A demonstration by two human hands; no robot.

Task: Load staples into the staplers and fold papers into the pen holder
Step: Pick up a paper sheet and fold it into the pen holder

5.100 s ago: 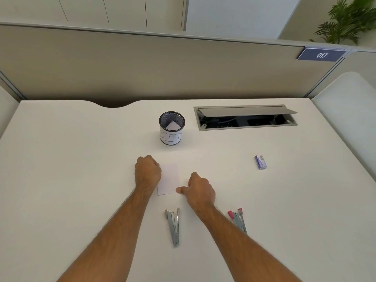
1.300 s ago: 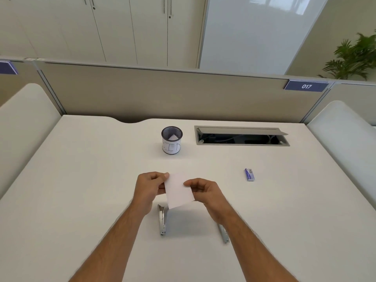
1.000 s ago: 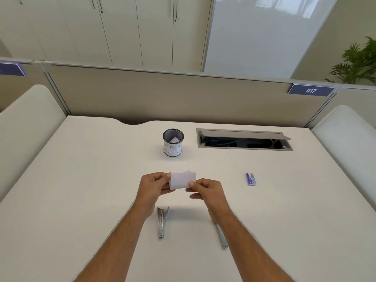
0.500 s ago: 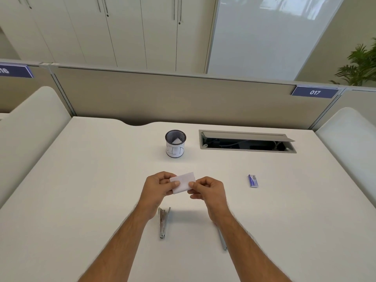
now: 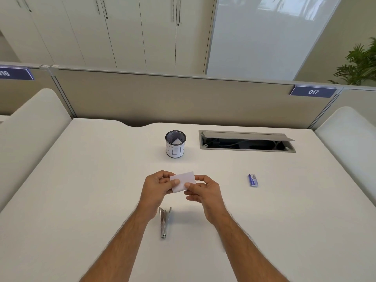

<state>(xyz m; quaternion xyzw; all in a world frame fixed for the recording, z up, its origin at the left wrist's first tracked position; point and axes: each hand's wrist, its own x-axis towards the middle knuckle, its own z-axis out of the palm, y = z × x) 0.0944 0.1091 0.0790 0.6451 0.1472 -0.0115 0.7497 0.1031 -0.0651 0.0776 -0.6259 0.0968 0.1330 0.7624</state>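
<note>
Head view: forearms reach in from the bottom edge over a white desk (image 5: 81, 180).
Stapler: a silver stapler (image 5: 163, 222) lies flat on the desk between the forearms, nearest the camera, its mouth end pointing away and slightly open.
Left hand: the left hand (image 5: 155, 189) pinches the left edge of a small folded white paper (image 5: 183, 181), thumb on top.
Right hand: the right hand (image 5: 205, 192) pinches the paper's right edge between thumb and fingers.
Paper: held by both hands, raised off the desk, a shadow beneath it, tilted a little with the right end higher.
Staple box: a small blue and white staple box (image 5: 253, 180) lies on the desk well to the right of the hands.
Pen holder: a dark mesh pen holder (image 5: 175, 144) with a white label stands upright beyond the hands; a folded white piece shows inside it.
Cable tray: an open grey cable hatch (image 5: 247, 141) sits in the desk to the right of the holder.
Partition: a beige partition (image 5: 142, 98) runs along the far edge, bearing a blue sign (image 5: 313, 91) reading 017.
</note>
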